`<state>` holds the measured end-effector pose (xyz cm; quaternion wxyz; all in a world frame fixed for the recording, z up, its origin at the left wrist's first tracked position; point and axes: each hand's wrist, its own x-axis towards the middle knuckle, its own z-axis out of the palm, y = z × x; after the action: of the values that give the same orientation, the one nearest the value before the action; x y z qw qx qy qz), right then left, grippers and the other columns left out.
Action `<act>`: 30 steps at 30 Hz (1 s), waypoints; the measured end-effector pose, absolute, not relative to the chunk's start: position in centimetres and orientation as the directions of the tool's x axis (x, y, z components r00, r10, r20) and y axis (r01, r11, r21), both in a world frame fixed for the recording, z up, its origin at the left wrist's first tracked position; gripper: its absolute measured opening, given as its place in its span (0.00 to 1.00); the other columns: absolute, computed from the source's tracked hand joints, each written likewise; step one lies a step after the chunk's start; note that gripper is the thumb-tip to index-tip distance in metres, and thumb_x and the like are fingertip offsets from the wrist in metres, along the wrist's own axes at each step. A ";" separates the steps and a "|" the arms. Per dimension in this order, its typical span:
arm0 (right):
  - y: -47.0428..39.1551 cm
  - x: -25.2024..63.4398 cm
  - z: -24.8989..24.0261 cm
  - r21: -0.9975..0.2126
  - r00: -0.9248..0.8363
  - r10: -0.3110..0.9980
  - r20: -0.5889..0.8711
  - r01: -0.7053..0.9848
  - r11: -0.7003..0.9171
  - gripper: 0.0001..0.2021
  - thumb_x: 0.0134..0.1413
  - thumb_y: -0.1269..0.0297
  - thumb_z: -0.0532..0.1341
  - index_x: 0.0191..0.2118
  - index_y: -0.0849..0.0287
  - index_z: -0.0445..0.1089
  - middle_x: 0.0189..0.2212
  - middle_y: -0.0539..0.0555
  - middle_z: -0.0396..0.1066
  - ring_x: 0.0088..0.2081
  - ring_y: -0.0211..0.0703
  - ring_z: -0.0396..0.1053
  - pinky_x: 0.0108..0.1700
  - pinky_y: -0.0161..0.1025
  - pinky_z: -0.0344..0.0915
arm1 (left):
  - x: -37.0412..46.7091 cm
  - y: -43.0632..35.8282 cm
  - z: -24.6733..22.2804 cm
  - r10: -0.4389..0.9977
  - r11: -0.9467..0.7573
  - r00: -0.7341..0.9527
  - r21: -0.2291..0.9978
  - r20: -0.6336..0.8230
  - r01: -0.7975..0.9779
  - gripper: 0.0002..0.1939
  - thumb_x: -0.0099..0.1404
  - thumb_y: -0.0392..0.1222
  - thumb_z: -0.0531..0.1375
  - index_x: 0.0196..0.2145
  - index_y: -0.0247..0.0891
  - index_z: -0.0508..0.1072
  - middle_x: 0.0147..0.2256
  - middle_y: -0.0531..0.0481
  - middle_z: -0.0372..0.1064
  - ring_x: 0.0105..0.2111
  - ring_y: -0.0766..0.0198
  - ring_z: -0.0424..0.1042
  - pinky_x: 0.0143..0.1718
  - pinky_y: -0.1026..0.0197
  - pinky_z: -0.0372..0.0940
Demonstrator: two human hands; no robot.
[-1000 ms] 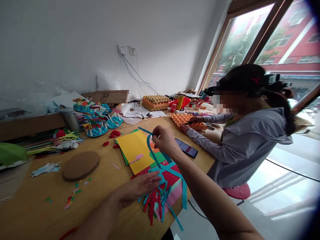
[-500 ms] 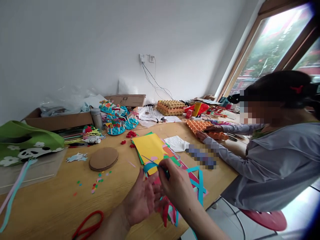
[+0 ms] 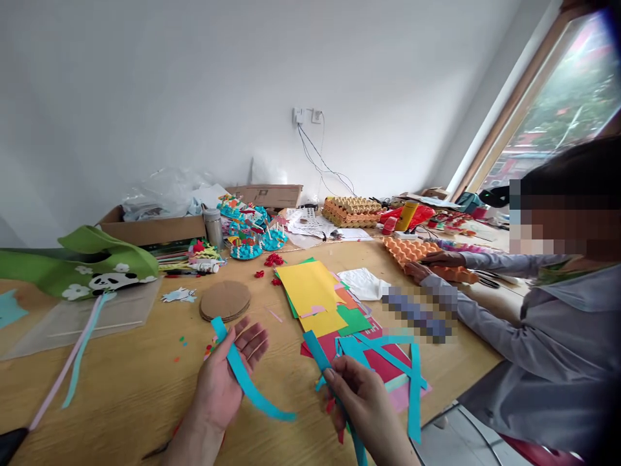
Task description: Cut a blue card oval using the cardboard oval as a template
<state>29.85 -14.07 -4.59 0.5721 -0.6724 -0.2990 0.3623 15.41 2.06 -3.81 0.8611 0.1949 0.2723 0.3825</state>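
Note:
My left hand (image 3: 228, 375) is palm up near the table's front, its thumb pressing a curved blue paper strip (image 3: 245, 382) against the palm side. The other fingers are spread, and the strip's free end hangs off to the right. Between thumb and fingers, my right hand (image 3: 361, 395) grips a second blue paper strip (image 3: 317, 349), which runs down past the wrist. Just beyond the right hand, several loose blue strips (image 3: 414, 388) lie over red and pink paper. A stack topped by a yellow sheet (image 3: 305, 285) lies farther back.
Cardboard discs (image 3: 224, 299) lie beyond my left hand. A green panda bag (image 3: 114, 272) rests at left. Finished-looking blue crafts (image 3: 247, 243), a metal flask (image 3: 212, 226) and egg trays (image 3: 352, 210) stand at the back. On the right, a person (image 3: 548, 323) touches an orange egg tray (image 3: 410, 249).
My hands have moved apart, the left one leftward with a blue strip. The thin dark tool seen at my right hand no longer shows there; that hand now holds another strip. The view has turned left.

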 end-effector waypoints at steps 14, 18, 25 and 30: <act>-7.2 23.1 -4.7 -0.992 0.478 0.871 -0.118 -0.094 -0.083 0.20 0.50 0.45 0.59 0.26 0.60 0.62 0.16 0.49 0.65 0.16 0.34 0.62 0.17 0.29 0.55 | 15.9 -2.8 -5.1 0.602 0.748 0.722 0.556 -0.342 -0.361 0.25 0.60 0.59 0.58 0.47 0.39 0.75 0.47 0.38 0.74 0.47 0.50 0.73 0.35 0.58 0.73; -9.4 23.2 -3.2 -0.977 0.427 0.904 0.026 0.204 -0.068 0.09 0.55 0.60 0.58 0.28 0.59 0.69 0.24 0.50 0.71 0.24 0.36 0.67 0.25 0.30 0.58 | 16.0 -2.2 -5.5 0.578 0.774 0.710 0.546 -0.403 -0.320 0.13 0.65 0.43 0.57 0.43 0.36 0.75 0.47 0.40 0.73 0.48 0.54 0.72 0.43 0.59 0.71; -17.6 34.5 -3.7 -0.705 0.681 0.717 0.147 0.580 -0.407 0.11 0.57 0.64 0.55 0.38 0.55 0.75 0.36 0.54 0.76 0.38 0.46 0.72 0.41 0.40 0.64 | 15.9 -1.5 -5.0 0.642 0.737 0.619 0.588 -0.453 -0.334 0.10 0.65 0.39 0.54 0.33 0.36 0.76 0.21 0.52 0.65 0.24 0.64 0.69 0.34 0.57 0.73; -20.8 42.9 -7.0 -0.488 0.741 0.656 0.144 0.630 -0.604 0.11 0.57 0.63 0.54 0.37 0.57 0.74 0.37 0.56 0.71 0.40 0.49 0.69 0.43 0.43 0.63 | 16.2 -1.7 -5.7 0.586 0.776 0.657 0.562 -0.475 -0.285 0.09 0.63 0.38 0.55 0.31 0.36 0.75 0.21 0.54 0.60 0.22 0.67 0.64 0.30 0.60 0.71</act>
<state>42.94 -20.79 -7.00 0.2624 -0.8953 -0.3591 0.0248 16.19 -1.67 -5.74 0.8818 0.2258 0.3325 0.2469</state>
